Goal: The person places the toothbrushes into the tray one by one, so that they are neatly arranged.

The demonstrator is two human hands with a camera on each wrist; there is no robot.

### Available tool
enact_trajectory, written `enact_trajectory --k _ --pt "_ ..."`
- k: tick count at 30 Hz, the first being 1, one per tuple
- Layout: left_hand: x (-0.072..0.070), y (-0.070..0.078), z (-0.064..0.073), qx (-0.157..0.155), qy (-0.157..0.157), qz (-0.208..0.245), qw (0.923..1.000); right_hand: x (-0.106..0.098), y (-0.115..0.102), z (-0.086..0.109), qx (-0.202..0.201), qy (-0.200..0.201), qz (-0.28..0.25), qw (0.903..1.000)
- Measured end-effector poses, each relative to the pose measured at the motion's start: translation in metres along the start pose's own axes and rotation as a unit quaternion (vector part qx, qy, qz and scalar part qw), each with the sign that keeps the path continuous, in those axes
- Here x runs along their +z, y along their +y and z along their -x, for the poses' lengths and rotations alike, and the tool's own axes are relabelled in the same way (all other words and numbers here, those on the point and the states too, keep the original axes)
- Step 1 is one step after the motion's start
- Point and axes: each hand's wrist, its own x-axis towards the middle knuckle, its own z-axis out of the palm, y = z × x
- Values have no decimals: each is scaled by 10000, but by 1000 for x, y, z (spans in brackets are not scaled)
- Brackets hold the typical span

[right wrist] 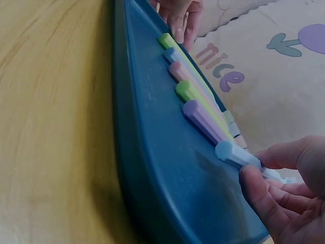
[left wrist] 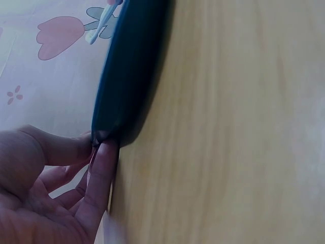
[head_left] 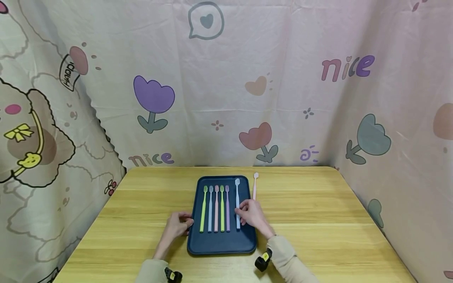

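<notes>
My right hand [head_left: 253, 214] pinches a light blue toothbrush [head_left: 237, 194] between thumb and fingers, over the right part of a dark blue tray [head_left: 223, 246]. In the right wrist view its handle end [right wrist: 231, 152] points back over the tray. Left of it, several toothbrushes lie side by side: a green one [head_left: 203, 212], a blue one [head_left: 210, 212], a pink one [head_left: 216, 212], a yellow-green one [head_left: 222, 212] and a purple one [head_left: 228, 212]. My left hand [head_left: 176, 226] grips the tray's left edge; the left wrist view shows thumb and fingers at the rim [left wrist: 106, 133].
Another pink toothbrush [head_left: 254, 186] lies on the wooden table [head_left: 301, 204] just right of the tray, partly hidden by my right hand. A printed curtain [head_left: 219, 98] hangs behind the table and at both sides.
</notes>
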Motion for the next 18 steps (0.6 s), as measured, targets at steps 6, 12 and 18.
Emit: enact_trajectory --k 6,12,18 --pt "0 0 0 -16 -4 26 10000 4 1 0 60 -41 64 10000" --pt "0 -1 -1 -44 3 22 10000 7 2 -1 -50 -62 191 9998" --pt "1 -1 -1 -8 9 41 10000 9 3 -1 -77 -88 227 9997"
